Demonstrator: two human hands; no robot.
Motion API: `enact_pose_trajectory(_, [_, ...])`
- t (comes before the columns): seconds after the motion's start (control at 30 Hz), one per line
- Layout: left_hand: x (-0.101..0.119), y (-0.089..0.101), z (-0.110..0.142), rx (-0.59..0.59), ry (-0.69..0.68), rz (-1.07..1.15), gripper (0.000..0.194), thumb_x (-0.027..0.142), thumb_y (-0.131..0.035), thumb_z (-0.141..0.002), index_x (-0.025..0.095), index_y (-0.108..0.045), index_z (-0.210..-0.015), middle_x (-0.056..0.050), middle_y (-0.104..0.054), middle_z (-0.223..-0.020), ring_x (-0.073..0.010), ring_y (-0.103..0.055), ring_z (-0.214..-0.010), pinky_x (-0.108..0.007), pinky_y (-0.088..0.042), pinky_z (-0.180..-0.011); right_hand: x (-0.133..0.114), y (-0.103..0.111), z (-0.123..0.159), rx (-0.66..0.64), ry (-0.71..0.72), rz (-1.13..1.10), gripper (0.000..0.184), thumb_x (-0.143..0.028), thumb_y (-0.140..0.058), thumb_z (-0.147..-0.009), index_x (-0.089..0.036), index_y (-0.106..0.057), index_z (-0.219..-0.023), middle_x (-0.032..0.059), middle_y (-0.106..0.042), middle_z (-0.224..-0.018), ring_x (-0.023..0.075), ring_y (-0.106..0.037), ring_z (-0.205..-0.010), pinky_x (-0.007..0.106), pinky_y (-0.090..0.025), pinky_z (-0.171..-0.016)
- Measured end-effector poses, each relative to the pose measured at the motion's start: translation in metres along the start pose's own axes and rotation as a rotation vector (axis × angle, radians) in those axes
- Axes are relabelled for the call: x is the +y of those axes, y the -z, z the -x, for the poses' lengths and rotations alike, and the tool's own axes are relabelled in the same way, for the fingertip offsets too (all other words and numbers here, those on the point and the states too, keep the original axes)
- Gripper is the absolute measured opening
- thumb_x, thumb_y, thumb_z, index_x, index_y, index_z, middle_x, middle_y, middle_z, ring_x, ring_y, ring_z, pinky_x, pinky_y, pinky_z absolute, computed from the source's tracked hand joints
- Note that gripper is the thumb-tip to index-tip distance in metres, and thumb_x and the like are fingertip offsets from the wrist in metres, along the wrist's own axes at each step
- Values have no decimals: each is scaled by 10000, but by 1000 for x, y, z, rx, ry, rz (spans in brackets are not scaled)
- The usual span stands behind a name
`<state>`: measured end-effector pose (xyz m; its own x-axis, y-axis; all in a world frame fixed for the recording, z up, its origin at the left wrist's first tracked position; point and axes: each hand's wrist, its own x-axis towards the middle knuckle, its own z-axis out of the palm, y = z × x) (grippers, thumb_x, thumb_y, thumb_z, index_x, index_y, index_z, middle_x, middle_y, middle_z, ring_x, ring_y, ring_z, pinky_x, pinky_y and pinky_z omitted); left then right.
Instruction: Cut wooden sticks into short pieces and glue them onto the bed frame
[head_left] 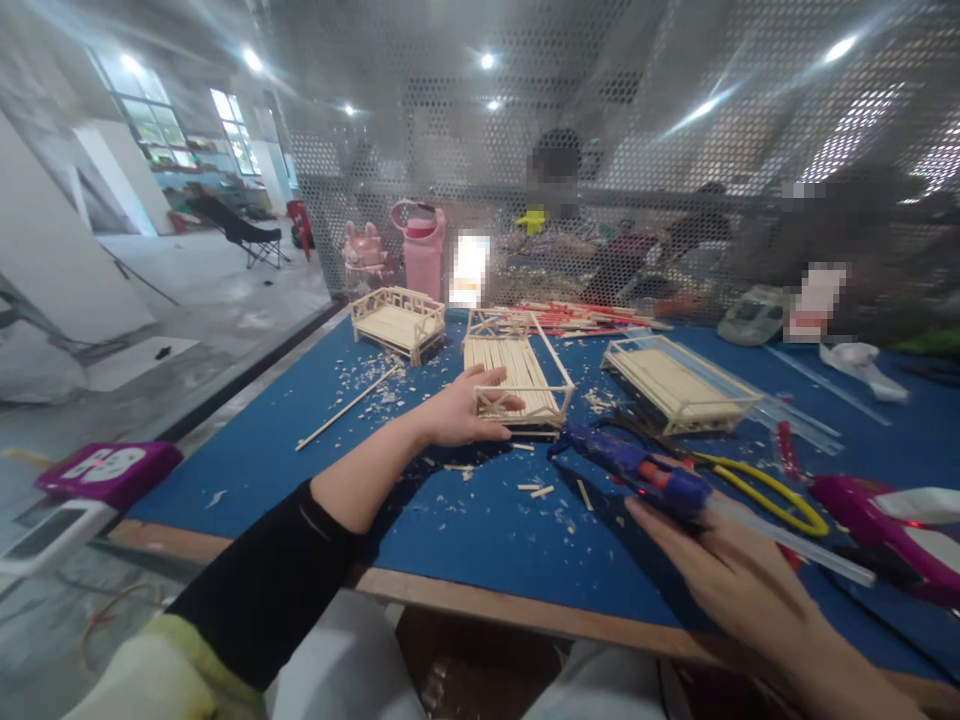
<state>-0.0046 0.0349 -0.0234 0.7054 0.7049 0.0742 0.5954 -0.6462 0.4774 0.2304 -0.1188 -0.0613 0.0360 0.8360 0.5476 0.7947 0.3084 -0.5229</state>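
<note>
Judging by head cam, mid stick bed (519, 362) has base, both ends & R top rail on; L rail seems missing, so prob. partway. L bed (397, 325) looks done. My L hand (459, 408) pinches mid bed's near end, fingers inside, thumb outside; my R hand (739, 565) grips glue gun (637, 465), nozzle nr its R corner.

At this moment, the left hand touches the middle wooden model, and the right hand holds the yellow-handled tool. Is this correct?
Not quite: the head view shows the right hand holding the blue glue gun, while the yellow-handled tool lies on the blue table. The left hand does touch the middle wooden model.
</note>
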Motion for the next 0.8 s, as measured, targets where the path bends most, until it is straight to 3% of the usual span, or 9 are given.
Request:
enact_pose_trajectory(0.2, [-2,0,0,1,-18,-5,496,357,-687,-726,233,-607,-1200,-72,-278,-1515,-304,-136,-1415,-503,-139,-1135,-5,-8,-11,-9,118,7,298,-410,-468,-862,-214,-620,-1026,66,-719,-1021,229,-669,-975,323,-542,-859])
enact_pose_trajectory(0.37, [-2,-2,1,43,-19,27,757,351,-739,-652,171,-466,-1335,-141,-299,-1496,-294,-163,-1411,-476,-132,-1147,-2,-17,-8,11,130,43,294,-389,-451,-876,-215,-598,-1062,63,-722,-998,211,-683,-936,299,-567,-796])
enact_pose_trajectory(0.6, [-2,-5,3,59,79,51,961,415,-765,-587,163,-336,-1409,-161,-68,-1550,-336,40,-1416,-517,-86,-1143,3,-24,-4,-3,173,33,271,-329,-464,-883,-226,-565,-1112,59,-711,-1020,218,-679,-940,301,-571,-757])
enact_pose_trajectory(0.8, [-1,-4,3,46,76,43,935,418,-754,-599,181,-341,-1404,-152,-101,-1549,-356,43,-1410,-557,-101,-1130,4,-25,-4,5,165,49,273,-309,-461,-877,-221,-581,-1106,65,-713,-1018,218,-682,-924,300,-568,-760])
